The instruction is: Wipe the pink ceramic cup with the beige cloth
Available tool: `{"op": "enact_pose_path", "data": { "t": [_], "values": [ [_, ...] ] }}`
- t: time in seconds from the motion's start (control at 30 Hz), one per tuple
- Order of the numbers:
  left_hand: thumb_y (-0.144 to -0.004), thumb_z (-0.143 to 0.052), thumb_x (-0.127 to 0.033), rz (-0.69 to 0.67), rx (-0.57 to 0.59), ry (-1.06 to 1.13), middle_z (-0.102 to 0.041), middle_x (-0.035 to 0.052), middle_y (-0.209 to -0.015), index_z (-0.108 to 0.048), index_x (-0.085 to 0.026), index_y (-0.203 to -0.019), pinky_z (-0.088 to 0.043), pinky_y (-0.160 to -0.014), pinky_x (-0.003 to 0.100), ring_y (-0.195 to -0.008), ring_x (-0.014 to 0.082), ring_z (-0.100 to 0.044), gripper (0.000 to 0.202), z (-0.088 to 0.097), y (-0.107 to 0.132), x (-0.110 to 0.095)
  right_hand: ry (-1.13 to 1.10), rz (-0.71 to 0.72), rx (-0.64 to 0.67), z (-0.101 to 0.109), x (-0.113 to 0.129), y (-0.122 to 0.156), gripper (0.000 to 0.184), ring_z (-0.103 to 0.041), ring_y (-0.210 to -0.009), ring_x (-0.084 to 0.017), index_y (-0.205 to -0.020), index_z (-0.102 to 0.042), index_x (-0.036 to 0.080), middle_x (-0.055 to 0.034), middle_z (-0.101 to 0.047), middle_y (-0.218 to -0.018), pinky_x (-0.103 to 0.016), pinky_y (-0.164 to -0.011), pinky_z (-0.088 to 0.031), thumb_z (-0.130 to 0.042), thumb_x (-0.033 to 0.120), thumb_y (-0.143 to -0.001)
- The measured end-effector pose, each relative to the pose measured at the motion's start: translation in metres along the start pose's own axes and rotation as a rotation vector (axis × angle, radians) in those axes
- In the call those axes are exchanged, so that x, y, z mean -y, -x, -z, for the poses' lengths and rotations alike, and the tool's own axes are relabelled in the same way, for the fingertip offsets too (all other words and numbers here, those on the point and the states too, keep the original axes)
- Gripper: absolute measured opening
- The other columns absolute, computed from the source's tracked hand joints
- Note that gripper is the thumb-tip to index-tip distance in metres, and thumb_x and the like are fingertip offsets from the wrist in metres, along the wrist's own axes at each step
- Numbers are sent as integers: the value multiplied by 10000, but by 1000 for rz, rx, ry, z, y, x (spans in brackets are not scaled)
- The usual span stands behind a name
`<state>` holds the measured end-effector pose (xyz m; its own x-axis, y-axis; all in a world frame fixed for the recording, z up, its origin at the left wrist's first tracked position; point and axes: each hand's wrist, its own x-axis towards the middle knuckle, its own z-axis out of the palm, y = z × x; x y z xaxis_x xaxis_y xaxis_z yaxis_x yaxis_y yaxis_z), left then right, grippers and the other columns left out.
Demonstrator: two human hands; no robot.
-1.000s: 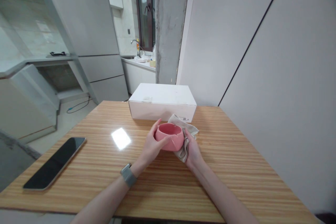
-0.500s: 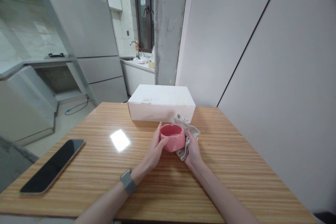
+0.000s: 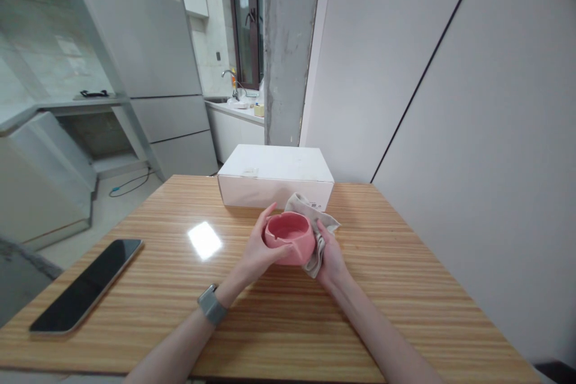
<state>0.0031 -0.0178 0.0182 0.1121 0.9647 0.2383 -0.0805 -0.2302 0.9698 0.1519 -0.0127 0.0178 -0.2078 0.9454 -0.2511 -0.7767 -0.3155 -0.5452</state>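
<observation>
A pink ashtray (image 3: 294, 252) with notches in its rim is held in front of me, tilted a little toward me. My left hand (image 3: 261, 246) grips its left side, thumb across the front and fingers round the far side. My right hand (image 3: 332, 258) is closed on a grey-beige cloth (image 3: 317, 216), which presses against the ashtray's right side. Part of the cloth sticks up behind the ashtray, and a folded end hangs below. Whether the ashtray's base touches the table cannot be seen.
Behind my hands a white box (image 3: 274, 189) lies on the wooden table (image 3: 405, 306). A dark-screened phone (image 3: 87, 288) rests at the table's left side. Beyond stand a fridge (image 3: 135, 42) and a sink counter (image 3: 238, 123); a pale wall (image 3: 472, 162) rises on the right.
The ashtray has turned and tipped toward me, shifting slightly left. My left hand has moved left with it, its thumb further across the front. The cloth has spread behind the rim.
</observation>
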Motion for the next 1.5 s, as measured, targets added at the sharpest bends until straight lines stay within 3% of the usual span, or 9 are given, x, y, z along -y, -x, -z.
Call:
{"op": "enact_pose_path", "data": {
  "t": [0.23, 0.3, 0.43, 0.57, 0.67, 0.8, 1.07, 1.23, 1.5],
  "values": [
    [-635, -776, -273, -87, -172, -93, -493, 97, -1311, -260, -254, -1411, -373, -1042, 409, -1188, 242, -516, 932, -7, 4, 12, 7, 178, 37, -3, -14, 0, 278, -651, -1020, -195, -1086, -657, 186, -44, -713, -1052, -318, -861, -537, -523, 308, -875],
    [-685, -743, -289, -68, -129, -103, -446, 110, -1372, -208, -251, -1439, -341, -1066, 413, -1239, 249, -471, 925, -8, 6, 14, -2, 197, 28, -2, -14, -2, 278, -646, -1031, -189, -1102, -648, 193, -36, -710, -1063, -313, -864, -534, -524, 296, -875],
    [-837, -575, -318, -11, 23, -60, -363, 99, -1462, -223, -247, -1450, -267, -1113, 416, -1322, 244, -376, 711, -5, 7, 12, -51, 185, -67, 2, -6, -4, 284, -671, -970, -181, -1080, -654, 163, -48, -723, -1020, -295, -846, -536, -479, 299, -903],
    [-716, -715, -266, -56, 53, -121, -472, 101, -1374, -300, -239, -1422, -320, -1084, 411, -1255, 256, -457, 820, 2, 3, 4, -42, 67, -121, 3, 2, -4, 316, -701, -867, -201, -1009, -674, 137, -66, -743, -919, -333, -800, -556, -421, 307, -925],
    [-597, -796, -211, -45, 64, -111, -492, 96, -1343, -322, -255, -1409, -357, -1060, 401, -1208, 261, -501, 942, 5, 1, -3, -7, -1, -67, 3, 1, -3, 318, -704, -852, -214, -998, -673, 119, -86, -743, -899, -355, -784, -560, -420, 295, -923],
    [-572, -807, -195, -12, 136, -17, -557, 80, -1267, -350, -249, -1382, -406, -1017, 387, -1151, 250, -547, 931, 6, 0, -9, -15, -19, -7, 3, -1, -2, 326, -696, -890, -210, -1046, -656, 115, -90, -738, -935, -358, -808, -552, -414, 301, -930],
    [-561, -837, -259, -160, -117, -184, -525, 73, -1305, -359, -261, -1350, -393, -1031, 416, -1188, 253, -517, 923, -1, 0, 4, -96, -56, -5, -1, 1, -3, 387, -682, -937, -218, -1167, -600, 121, -99, -726, -990, -389, -837, -542, -355, 332, -954],
    [-566, -838, -314, -257, -229, -263, -492, 70, -1326, -372, -276, -1334, -388, -1034, 432, -1215, 265, -491, 900, -5, 3, 7, -89, -110, 16, 0, -2, -1, 380, -688, -907, -221, -1140, -609, 119, -108, -729, -965, -398, -810, -546, -359, 335, -952],
    [-554, -845, -313, -267, -397, -276, -470, 73, -1326, -383, -273, -1311, -396, -1028, 421, -1219, 261, -483, 888, -7, 3, 6, -39, -200, 23, 0, -9, 6, 351, -687, -905, -225, -1107, -621, 127, -99, -733, -942, -433, -864, -515, -411, 346, -930]
  ]
}}
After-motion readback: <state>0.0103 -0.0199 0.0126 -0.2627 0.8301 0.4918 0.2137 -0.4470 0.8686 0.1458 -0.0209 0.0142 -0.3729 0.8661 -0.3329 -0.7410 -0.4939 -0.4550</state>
